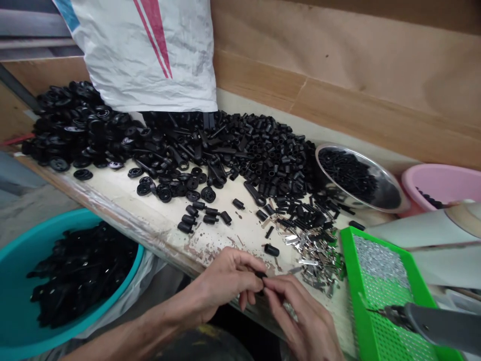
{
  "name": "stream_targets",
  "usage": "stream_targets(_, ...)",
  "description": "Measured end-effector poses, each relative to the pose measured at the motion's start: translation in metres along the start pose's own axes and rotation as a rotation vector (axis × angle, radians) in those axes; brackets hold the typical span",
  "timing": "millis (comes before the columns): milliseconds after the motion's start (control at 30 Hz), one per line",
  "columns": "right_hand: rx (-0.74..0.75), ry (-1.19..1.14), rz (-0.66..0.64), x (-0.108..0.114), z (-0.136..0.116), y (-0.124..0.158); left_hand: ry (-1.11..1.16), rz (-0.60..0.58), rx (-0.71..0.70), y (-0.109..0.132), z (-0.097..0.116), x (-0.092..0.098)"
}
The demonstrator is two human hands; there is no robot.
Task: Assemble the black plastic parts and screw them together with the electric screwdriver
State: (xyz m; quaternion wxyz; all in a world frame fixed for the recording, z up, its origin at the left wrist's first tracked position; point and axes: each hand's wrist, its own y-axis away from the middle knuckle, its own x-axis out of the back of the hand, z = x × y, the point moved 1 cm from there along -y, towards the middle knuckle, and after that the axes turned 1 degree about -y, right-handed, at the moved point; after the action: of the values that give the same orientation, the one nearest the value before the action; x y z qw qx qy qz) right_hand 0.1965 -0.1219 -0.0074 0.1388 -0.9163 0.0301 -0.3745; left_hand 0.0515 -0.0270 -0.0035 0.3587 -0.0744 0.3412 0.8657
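Observation:
Near the front edge of the bench, my left hand (235, 276) is closed around a small black plastic part (260, 275), most of it hidden by the fingers. My right hand (298, 313) meets it from the other side, thumb and forefinger pinched at the part's end. Whatever those fingertips hold is too small and covered to make out. Just beyond the hands lies a black plastic sleeve (271, 249). Several more black sleeves (190, 219) lie grouped farther left. To the right of the hands spreads a heap of small metal clips (315, 258).
Black plastic parts (274, 150) are piled along the back under a white sack (150, 60). At right stand a steel bowl (389, 193), a pink basin (443, 175) and a green tray (370, 321) with a power screwdriver (439, 321) over it. A teal tub (15, 321) stands lower left.

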Motion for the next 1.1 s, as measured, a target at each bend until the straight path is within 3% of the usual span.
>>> stream_targets(233,-0.174,-0.151,0.155,-0.010,0.008,0.004,0.055,-0.002,-0.053,0.000,0.004,-0.002)
stream_targets(367,-0.309,-0.399,0.237,-0.014,0.011,0.007,0.132,-0.145,-0.054,0.001,0.005,0.009)
stream_targets(467,-0.315,-0.399,0.296,-0.012,0.009,0.006,0.109,-0.222,-0.031,0.003,0.006,0.018)
stream_targets(700,-0.157,-0.210,0.298,-0.008,0.004,-0.002,0.102,-0.162,-0.084,0.001,0.000,0.014)
stream_targets(1100,-0.412,-0.824,0.180,-0.024,0.021,0.000,0.104,-0.051,-0.083,-0.003,-0.004,0.011)
